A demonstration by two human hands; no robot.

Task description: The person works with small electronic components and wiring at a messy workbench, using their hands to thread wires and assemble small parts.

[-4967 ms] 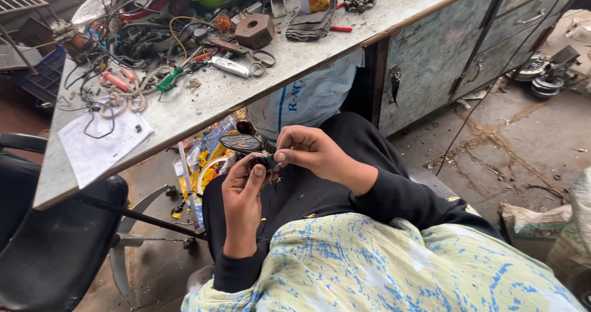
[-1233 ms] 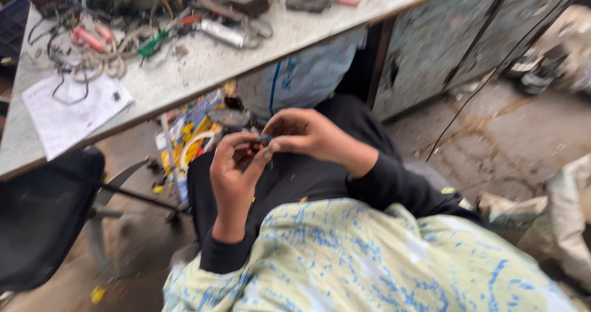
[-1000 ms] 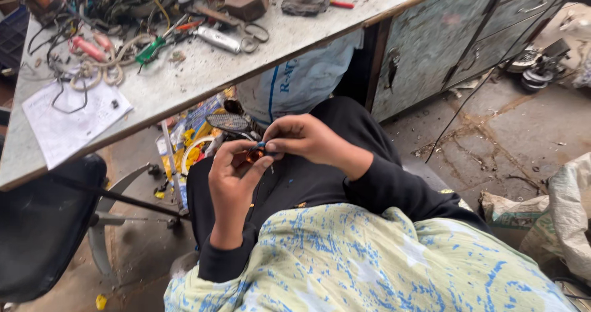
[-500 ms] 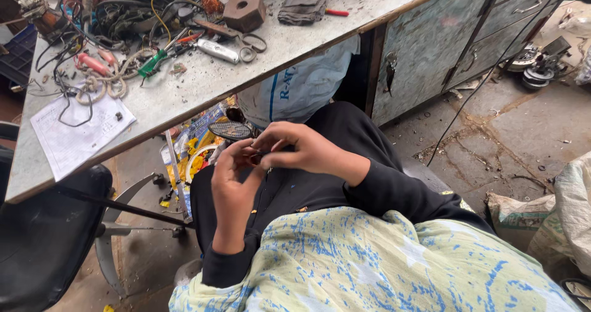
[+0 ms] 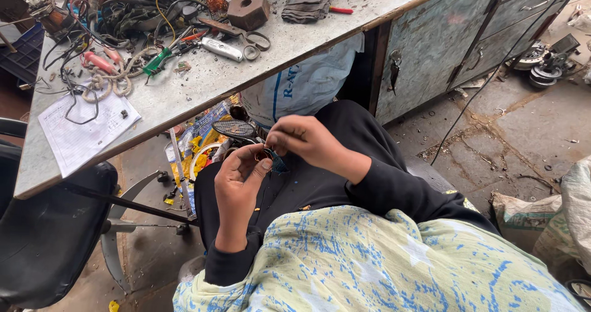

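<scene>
The left hand (image 5: 237,186) and the right hand (image 5: 305,141) meet over the lap, fingertips pinched together on a small part (image 5: 271,160) with a coppery coil and a dark bluish piece; what it is exactly cannot be told. Just beyond the grip lies a dark sandal (image 5: 236,129) on colourful wrappers (image 5: 194,144). Farther off, above the grip, a workbench (image 5: 203,84) carries scissors (image 5: 249,41), a green-handled tool (image 5: 157,60), tangled wires (image 5: 123,16) and a paper sheet (image 5: 86,130). Left of the grip stands a black chair (image 5: 43,226).
</scene>
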